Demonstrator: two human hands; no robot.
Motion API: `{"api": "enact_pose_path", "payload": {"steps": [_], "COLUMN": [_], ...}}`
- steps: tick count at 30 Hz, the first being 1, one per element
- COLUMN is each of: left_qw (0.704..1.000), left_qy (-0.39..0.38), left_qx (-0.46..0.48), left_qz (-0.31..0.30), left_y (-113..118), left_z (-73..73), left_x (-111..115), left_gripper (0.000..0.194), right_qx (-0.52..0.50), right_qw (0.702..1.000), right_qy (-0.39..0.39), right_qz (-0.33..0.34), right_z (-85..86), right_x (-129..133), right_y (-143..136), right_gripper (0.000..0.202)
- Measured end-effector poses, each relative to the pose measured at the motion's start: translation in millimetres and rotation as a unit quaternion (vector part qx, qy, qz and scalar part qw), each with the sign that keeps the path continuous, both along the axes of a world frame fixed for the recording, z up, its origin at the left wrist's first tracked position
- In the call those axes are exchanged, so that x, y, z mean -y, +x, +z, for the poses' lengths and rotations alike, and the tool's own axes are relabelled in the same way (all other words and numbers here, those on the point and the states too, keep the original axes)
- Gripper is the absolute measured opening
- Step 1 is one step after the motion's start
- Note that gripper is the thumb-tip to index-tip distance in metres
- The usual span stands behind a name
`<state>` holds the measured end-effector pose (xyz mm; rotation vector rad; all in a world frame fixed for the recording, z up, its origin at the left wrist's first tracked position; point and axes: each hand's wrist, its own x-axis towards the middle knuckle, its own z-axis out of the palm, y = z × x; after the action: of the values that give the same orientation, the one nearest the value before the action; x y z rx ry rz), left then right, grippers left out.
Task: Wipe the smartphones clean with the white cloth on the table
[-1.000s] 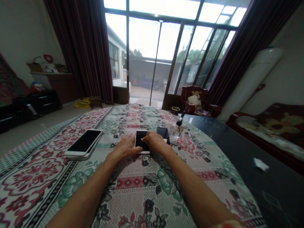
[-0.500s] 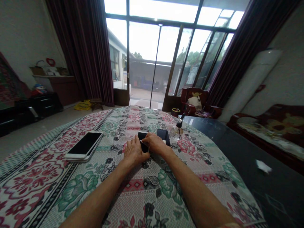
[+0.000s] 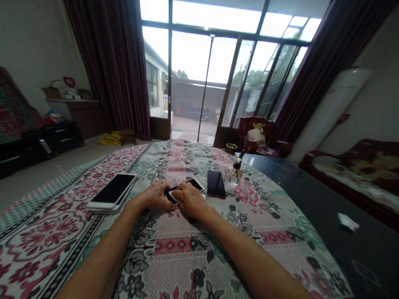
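Observation:
Near the middle of the table, a white-framed smartphone [image 3: 197, 184] with a black screen lies slanted on the cloth. My left hand [image 3: 156, 195] grips its left end between thumb and fingers. My right hand [image 3: 190, 201] lies across the screen, fingers bent and pressed together. A small white bit shows at those fingertips, too little to name, and the hand covers the phone's middle. Just right of it rests a dark smartphone [image 3: 216, 184] with a red edge, touched by neither hand. Farther left, a white tablet-like device [image 3: 114, 190] lies on top of another pale one.
A patterned tablecloth [image 3: 174, 265] covers the round table. Right of the dark phone stands a small clear glass jar [image 3: 233, 177] with a black-handled item [image 3: 238, 161] in it. A crumpled white scrap [image 3: 348, 222] lies on the dark surface [image 3: 314, 199] at the right.
The held phone has turned from nearly upright to slanted. My left hand has shifted left and my right hand slightly left, uncovering the dark phone beside them.

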<state>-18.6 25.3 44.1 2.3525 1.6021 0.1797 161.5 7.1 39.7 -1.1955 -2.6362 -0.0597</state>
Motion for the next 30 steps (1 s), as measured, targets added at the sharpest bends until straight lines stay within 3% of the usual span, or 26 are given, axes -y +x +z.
{"api": "enact_pose_path", "payload": {"steps": [5, 14, 17, 24, 26, 30], "left_qw": [1.0, 0.999, 1.0, 1.0, 0.999, 0.999], "left_qy": [0.007, -0.024, -0.009, -0.014, -0.026, -0.035], "left_qx": [-0.003, 0.022, 0.018, 0.021, 0.021, 0.025], "left_qz": [-0.017, -0.004, -0.009, -0.011, -0.013, 0.004], "left_y": [2, -2, -3, -7, -7, -8], "left_z": [6.7, 6.3, 6.5, 9.5, 10.6, 11.1], "left_x": [4, 0, 1, 2, 2, 3], "left_gripper": [0.057, 0.057, 0.058, 0.047, 0.044, 0.048], "right_qx": [0.011, 0.051, 0.019, -0.035, -0.032, -0.014], "right_qw": [0.999, 0.974, 0.982, 0.998, 0.999, 0.999], "right_qy": [-0.009, -0.02, -0.002, -0.001, -0.002, 0.004], "right_qz": [-0.043, -0.219, -0.189, 0.043, 0.039, -0.037], "right_z": [-1.1, 8.8, 5.0, -12.0, -13.6, -8.9], "right_x": [-3, -26, -22, -12, -16, -28], "right_y": [-6, 30, 26, -8, -11, 3], "right_gripper": [0.026, 0.029, 0.028, 0.021, 0.02, 0.022]}}
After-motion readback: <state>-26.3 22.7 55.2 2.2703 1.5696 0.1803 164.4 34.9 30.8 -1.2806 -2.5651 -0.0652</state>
